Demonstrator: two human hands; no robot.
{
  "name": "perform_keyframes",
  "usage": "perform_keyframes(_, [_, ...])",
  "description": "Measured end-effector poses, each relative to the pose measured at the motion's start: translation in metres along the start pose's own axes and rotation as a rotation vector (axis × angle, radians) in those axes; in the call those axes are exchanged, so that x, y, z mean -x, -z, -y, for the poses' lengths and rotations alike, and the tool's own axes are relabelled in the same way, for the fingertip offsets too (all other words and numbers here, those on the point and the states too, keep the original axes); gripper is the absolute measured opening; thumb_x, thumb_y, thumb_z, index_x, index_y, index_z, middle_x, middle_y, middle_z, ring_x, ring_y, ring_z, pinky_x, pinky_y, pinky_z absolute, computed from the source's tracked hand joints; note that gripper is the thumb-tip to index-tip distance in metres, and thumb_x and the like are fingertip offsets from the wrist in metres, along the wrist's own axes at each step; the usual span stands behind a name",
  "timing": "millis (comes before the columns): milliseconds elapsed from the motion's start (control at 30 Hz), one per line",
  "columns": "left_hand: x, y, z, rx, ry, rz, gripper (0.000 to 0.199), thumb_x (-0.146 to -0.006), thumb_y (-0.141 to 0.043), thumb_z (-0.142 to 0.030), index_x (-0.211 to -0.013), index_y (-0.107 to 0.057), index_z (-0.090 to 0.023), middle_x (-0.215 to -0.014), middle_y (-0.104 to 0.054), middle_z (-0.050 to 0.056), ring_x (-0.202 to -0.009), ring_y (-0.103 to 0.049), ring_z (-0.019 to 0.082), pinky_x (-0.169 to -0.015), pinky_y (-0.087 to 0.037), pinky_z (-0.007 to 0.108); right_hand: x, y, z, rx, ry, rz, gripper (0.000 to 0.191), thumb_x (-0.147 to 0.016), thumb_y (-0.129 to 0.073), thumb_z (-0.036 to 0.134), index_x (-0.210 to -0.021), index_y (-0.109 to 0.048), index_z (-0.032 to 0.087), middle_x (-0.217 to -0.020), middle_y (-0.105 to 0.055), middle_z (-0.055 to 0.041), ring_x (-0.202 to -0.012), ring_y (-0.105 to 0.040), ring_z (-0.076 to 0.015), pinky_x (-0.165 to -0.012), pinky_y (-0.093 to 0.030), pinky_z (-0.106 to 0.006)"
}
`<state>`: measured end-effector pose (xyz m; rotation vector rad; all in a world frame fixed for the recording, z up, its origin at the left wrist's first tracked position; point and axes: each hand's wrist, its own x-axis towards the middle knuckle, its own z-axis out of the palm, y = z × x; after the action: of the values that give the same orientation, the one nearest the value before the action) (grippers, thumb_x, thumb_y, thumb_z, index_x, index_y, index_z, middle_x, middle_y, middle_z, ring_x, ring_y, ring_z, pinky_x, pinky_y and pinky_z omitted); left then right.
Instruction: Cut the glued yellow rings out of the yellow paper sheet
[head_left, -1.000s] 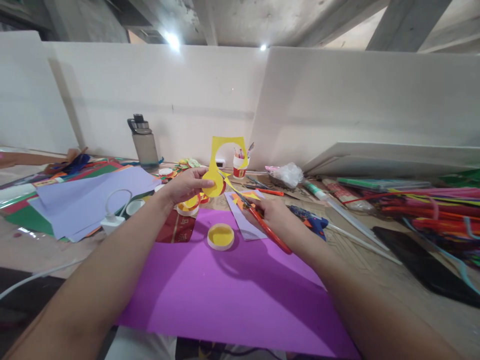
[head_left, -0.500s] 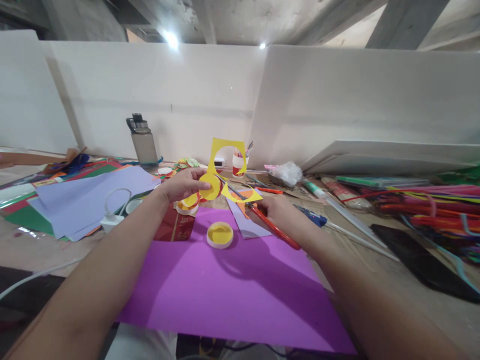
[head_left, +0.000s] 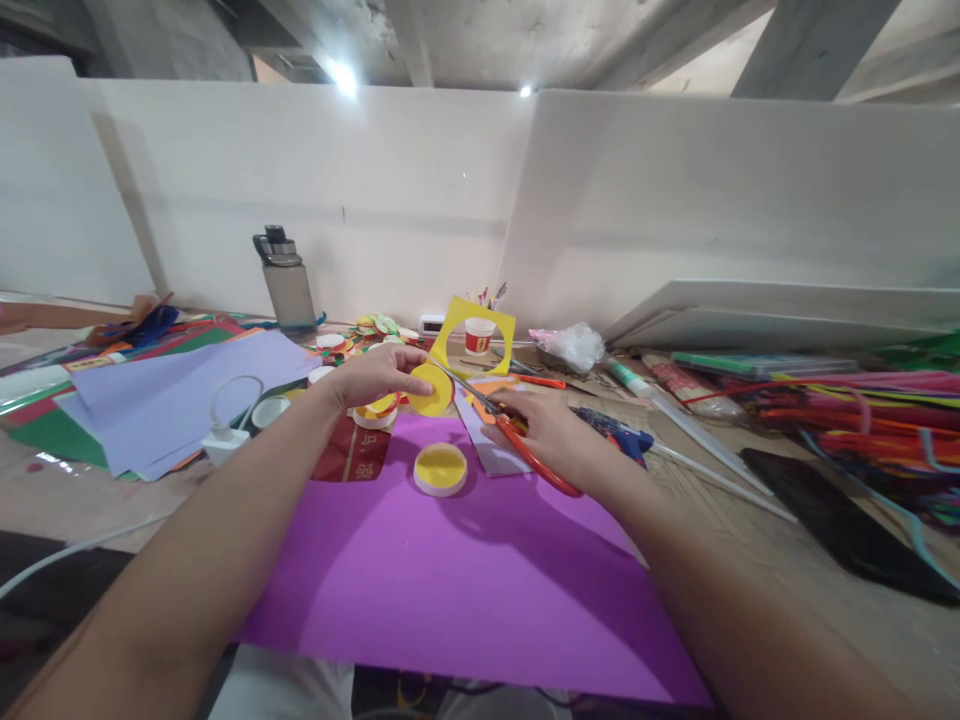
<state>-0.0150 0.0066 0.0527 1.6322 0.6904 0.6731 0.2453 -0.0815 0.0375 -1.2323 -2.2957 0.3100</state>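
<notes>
Pinched between the thumb and fingers of my left hand (head_left: 382, 375) is a yellow paper disc (head_left: 433, 391) with a red edge on its right. My right hand (head_left: 536, 425) is closed on red-handled scissors (head_left: 541, 462), whose blades point up and left to the disc's upper edge. Behind the blades a yellow paper frame (head_left: 507, 325) with a large round hole stands tilted; whether it still joins the disc is hard to tell. Below the hands, a white-rimmed round lid (head_left: 440, 490) with a yellow inside lies on purple paper (head_left: 465, 590).
A bottle (head_left: 288, 290) stands at the back left behind lilac sheets (head_left: 195, 390). Left of centre are a red paper piece (head_left: 349, 452) and a white adapter (head_left: 225, 443). A paper cup (head_left: 478, 337) is at the back; a black phone-like slab (head_left: 840, 520) and pipe cleaners (head_left: 862, 410) lie right.
The yellow frame has dropped and shifted right, and its lower strip no longer shows across the scissors. The disc has moved slightly right and down, while the scissors have shifted a little left.
</notes>
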Motion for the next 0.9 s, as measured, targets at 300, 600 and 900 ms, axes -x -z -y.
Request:
perform_keyframes(300, [-0.001,-0.001,0.000,-0.020,0.021,0.000,0.027,-0.062,-0.084,-0.022,-0.084,-0.072,-0.014,-0.081,-0.073,0.005,-0.076,-0.068,0.016,-0.075,-0.053,0.028,-0.001,-0.009,-0.004,0.036,-0.067,0.008,0.030,-0.093,-0.052,0.034,-0.108,-0.072,0.018,-0.083,-0.071,-0.0078,-0.069,-0.059,-0.0182,-0.063,-0.040,-0.027])
perform_keyframes(600, [-0.001,0.001,0.002,-0.057,0.051,0.063,0.029,-0.063,-0.084,-0.024,-0.086,-0.070,-0.014,-0.083,-0.072,0.003,-0.077,-0.066,0.014,-0.073,-0.050,0.026,-0.002,-0.010,-0.004,-0.108,-0.083,0.000,0.019,-0.089,-0.052,0.031,-0.083,-0.066,0.020,-0.059,-0.055,0.0021,-0.054,-0.048,-0.0121,-0.056,-0.035,-0.025])
perform_keyframes(900, [-0.002,-0.021,-0.008,-0.216,0.000,0.146,0.033,-0.068,-0.082,-0.034,-0.094,-0.072,-0.015,-0.089,-0.071,0.004,-0.080,-0.066,0.016,-0.075,-0.050,0.028,0.001,-0.008,0.005,-0.503,-0.183,-0.219,0.034,-0.087,-0.062,0.050,-0.107,-0.057,0.022,-0.062,-0.047,0.0064,-0.049,-0.045,-0.0102,-0.048,-0.037,-0.023])
